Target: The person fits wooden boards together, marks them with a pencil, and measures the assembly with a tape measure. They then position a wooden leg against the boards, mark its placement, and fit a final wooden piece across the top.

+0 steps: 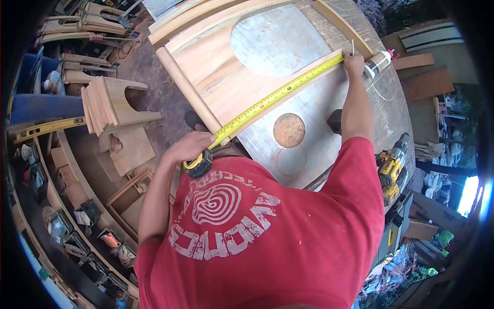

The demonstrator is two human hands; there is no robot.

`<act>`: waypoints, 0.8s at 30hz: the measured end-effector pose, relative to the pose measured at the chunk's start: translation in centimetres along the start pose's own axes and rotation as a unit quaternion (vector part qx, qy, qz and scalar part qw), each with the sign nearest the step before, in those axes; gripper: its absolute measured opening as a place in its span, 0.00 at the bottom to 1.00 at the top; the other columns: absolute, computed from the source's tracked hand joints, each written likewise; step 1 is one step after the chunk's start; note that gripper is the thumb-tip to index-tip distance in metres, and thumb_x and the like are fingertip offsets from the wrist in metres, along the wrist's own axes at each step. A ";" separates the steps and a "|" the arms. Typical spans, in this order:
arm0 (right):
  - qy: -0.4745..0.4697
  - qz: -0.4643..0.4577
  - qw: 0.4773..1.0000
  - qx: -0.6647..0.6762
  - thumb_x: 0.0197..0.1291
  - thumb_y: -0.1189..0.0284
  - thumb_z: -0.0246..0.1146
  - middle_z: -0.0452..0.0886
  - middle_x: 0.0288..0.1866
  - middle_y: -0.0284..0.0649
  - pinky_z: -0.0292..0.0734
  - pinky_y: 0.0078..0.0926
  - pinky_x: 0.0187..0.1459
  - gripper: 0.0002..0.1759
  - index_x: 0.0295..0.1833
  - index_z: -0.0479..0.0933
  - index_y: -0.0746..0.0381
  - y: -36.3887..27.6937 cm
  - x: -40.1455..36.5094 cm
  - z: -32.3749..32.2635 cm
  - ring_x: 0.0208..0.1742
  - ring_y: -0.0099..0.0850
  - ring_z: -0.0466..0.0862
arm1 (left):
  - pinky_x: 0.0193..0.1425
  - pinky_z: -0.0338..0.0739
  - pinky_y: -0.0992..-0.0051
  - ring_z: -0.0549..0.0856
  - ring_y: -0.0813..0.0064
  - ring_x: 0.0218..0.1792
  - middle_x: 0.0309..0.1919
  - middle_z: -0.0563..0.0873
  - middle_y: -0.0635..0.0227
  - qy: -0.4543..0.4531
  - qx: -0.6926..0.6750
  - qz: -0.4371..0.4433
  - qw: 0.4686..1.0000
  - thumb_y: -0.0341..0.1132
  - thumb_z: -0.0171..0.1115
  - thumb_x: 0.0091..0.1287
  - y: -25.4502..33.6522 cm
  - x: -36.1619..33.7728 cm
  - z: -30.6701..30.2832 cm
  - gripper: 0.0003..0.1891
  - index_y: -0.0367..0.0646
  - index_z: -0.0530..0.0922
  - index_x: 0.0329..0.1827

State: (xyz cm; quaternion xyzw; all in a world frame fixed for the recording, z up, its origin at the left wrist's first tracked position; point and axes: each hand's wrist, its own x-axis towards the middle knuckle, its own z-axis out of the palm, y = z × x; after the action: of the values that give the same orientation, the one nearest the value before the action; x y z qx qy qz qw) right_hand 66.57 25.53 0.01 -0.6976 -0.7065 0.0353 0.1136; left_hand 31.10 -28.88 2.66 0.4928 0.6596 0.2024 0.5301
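Note:
My left hand [189, 146] is at the left, closed around a yellow and black tape measure [199, 164], its fingers at the blade. From the case, the yellow blade [278, 95] runs out along a wooden rail of a frame. At the far end, my right hand [354, 63] pinches a thin pencil-like stick [353, 47] pointing up beside the blade's tip. A long wooden bar [189, 88] forms the frame's left side. Inside the frame lie a wooden panel [221, 77] and a grey sheet with a rounded end [278, 41].
A glue bottle [377, 64] lies right of my right hand. Near my right elbow is a yellow cordless drill [392, 165]. A grey board with a round hole [252, 135] lies on the worktable [396, 113]. Wooden chair-like parts [114, 103] and bins [76, 242] are at left.

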 end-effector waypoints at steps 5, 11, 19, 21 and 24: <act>-0.007 0.028 1.000 -0.008 0.65 0.47 0.67 0.87 0.54 0.60 0.80 0.47 0.63 0.32 0.56 0.85 0.67 -0.6 -1.2 -0.6 0.61 0.55 0.85 | 0.48 0.78 0.66 0.86 0.67 0.40 0.39 0.88 0.54 -0.046 -0.038 -0.002 0.998 0.45 0.50 0.81 -1.0 0.6 -0.1 0.22 0.31 0.82 0.51; 0.056 -0.033 0.993 0.099 0.66 0.47 0.65 0.89 0.48 0.55 0.83 0.45 0.54 0.31 0.47 0.87 0.68 -2.6 -3.2 -2.9 0.49 0.47 0.89 | 0.45 0.82 0.73 0.88 0.75 0.38 0.39 0.91 0.61 -0.071 -0.092 0.012 0.993 0.44 0.51 0.82 -3.8 1.9 0.3 0.21 0.33 0.83 0.57; -0.407 -0.165 0.778 0.449 0.81 0.42 0.39 0.86 0.32 0.42 0.81 0.28 0.32 0.38 0.43 0.81 0.64 -16.7 -23.6 -8.2 0.28 0.29 0.84 | 0.42 0.84 0.74 0.90 0.75 0.36 0.37 0.91 0.57 -0.134 -0.263 -0.075 0.953 0.44 0.52 0.80 -0.5 0.7 -1.2 0.21 0.33 0.82 0.60; -0.563 -0.137 0.694 0.427 0.79 0.44 0.49 0.86 0.32 0.46 0.85 0.32 0.36 0.34 0.42 0.81 0.67 -17.2 -25.9 -7.7 0.29 0.33 0.86 | 0.40 0.86 0.74 0.90 0.74 0.35 0.39 0.91 0.56 -0.145 -0.269 -0.077 0.949 0.42 0.52 0.80 -0.4 0.8 -1.4 0.21 0.33 0.81 0.61; -0.590 -0.149 0.657 0.445 0.73 0.63 0.66 0.86 0.34 0.39 0.87 0.24 0.36 0.13 0.40 0.79 0.63 -17.7 -29.1 -6.4 0.34 0.27 0.89 | 0.41 0.87 0.74 0.92 0.71 0.37 0.41 0.90 0.56 -0.156 -0.280 -0.104 0.941 0.41 0.52 0.81 -0.2 0.4 -1.7 0.21 0.31 0.79 0.63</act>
State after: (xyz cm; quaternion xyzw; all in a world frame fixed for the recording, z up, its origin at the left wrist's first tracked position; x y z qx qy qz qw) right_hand 50.60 -4.50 6.65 -0.2814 -0.6193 0.7325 -0.0265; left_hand 29.57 -28.19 2.94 0.2780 0.5329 0.2434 0.7613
